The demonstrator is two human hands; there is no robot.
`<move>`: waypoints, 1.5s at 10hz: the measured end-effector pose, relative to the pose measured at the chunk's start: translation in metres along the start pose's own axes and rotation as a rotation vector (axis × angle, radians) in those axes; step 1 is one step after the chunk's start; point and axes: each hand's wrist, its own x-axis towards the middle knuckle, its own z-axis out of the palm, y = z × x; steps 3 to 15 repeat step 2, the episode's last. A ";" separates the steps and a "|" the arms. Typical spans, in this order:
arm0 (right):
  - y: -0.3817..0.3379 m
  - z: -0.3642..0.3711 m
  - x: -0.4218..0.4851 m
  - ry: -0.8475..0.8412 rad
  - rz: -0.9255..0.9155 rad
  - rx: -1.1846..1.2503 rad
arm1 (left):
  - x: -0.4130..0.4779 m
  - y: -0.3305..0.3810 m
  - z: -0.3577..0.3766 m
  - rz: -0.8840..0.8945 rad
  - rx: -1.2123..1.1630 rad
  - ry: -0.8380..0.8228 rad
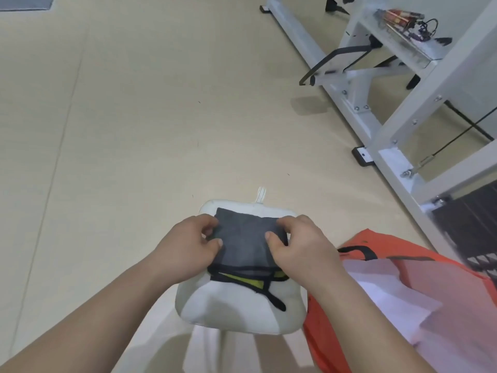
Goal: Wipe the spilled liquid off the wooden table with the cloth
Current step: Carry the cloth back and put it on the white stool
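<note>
Hands: my left hand (193, 239) and right hand (300, 244) pinch grey cloth (244, 238) over white cushion (236, 313) | step: readying cloth, wiping not begun | next: I must reach spill, unseen

Two hands at six o'clock, left hand (193, 243) and right hand (298, 244); one grey cloth (244, 238); one yellow-and-black cloth (242, 279); one white cushion (234, 310); one orange bag (403, 246), four o'clock; one white metal frame (435, 84), two o'clock.
</note>
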 end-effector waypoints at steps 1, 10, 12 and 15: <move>-0.027 -0.039 -0.019 -0.140 -0.096 0.251 | -0.002 0.003 0.005 0.113 0.022 0.020; -0.054 -0.094 -0.045 -0.043 -0.296 0.469 | -0.002 0.009 0.008 0.257 0.046 0.068; -0.054 -0.094 -0.045 -0.043 -0.296 0.469 | -0.002 0.009 0.008 0.257 0.046 0.068; -0.054 -0.094 -0.045 -0.043 -0.296 0.469 | -0.002 0.009 0.008 0.257 0.046 0.068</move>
